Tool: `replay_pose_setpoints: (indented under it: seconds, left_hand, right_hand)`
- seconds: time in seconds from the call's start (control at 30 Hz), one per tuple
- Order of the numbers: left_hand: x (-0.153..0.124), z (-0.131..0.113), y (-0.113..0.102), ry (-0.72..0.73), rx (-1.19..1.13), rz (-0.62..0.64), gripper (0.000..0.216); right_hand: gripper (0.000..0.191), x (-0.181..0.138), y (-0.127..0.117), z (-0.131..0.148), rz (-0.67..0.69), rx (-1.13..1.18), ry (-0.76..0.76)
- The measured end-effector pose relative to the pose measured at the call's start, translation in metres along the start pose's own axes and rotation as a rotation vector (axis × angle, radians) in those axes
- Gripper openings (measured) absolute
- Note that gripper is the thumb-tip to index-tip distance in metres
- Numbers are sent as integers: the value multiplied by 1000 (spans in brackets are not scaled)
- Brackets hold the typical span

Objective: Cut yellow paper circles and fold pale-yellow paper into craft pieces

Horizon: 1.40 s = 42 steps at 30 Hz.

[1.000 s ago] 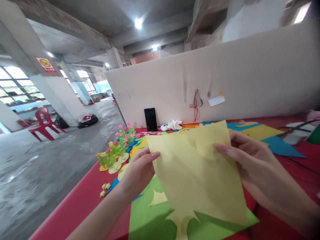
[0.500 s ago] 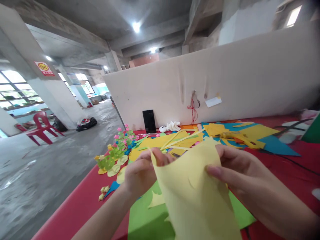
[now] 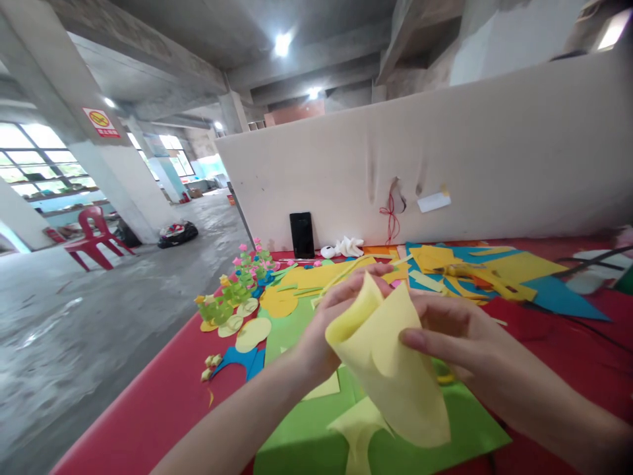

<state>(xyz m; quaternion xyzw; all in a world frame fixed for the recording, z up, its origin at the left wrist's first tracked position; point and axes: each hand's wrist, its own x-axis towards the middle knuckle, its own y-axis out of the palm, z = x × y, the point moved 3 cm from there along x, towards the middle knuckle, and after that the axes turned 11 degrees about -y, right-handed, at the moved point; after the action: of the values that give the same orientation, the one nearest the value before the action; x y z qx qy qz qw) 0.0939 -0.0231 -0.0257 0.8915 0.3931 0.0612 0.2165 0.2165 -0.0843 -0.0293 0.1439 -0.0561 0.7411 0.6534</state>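
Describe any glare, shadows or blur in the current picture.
Head view: the ceiling light flares and the windows wash out; head view: the yellow paper is shaded inside its curl, and shadow darkens part of the green sheet; head view: the right edge looks soft.

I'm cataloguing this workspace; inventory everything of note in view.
Held sheet: one, yellow, between hands
Green sheet: one, green, beneath hands
Paper pieces: many, yellow and blue, tabletop
Decorations: several, multicoloured, table left
Tool: one, yellow, table right
Phone: one, black, against partition
Crumpled item: one, white, beside phone
Cord: one, red, on partition
Partition: one, whitish, behind table
Table: one, red, foreground
Chair: one, red, floor left
Sign: one, multicoloured, left background
Ceiling lights: several, white, overhead
Left hand: one, bare, behind sheet
Right hand: one, bare, gripping sheet
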Motion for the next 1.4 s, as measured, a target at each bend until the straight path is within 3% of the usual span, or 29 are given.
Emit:
replay_pose_setpoints:
  seconds: [0.1,0.17,0.27,0.37,0.5,0.63,1.17,1.4]
  left_hand:
    - [-1,1,1,-51,-44,16,17]
    - [-2,-2,1,10,-99,-23,16]
    - [-5,-5,3,126,-158,-37,33]
    - [-11,-5,9,228,-17,-15,29]
    - [-20,0,16,245,193,-87,28]
    - [-24,1,18,253,241,-161,27]
    - [-25,4,18,251,174,-80,16]
    - [-24,5,21,217,131,29,20]
  right_hand:
    - [4,2,-1,-1,-65,20,1]
    - [5,2,-3,0,-154,67,-18]
    - [13,1,-10,3,-275,77,-92]
    - [14,-1,-13,7,-363,-6,-194]
    - [4,-3,-9,8,-345,-90,-279]
    - [3,-7,-6,9,-356,-162,-328]
    - [11,-11,-8,8,-428,-280,-302]
    - [15,-10,-15,4,-441,-360,-325]
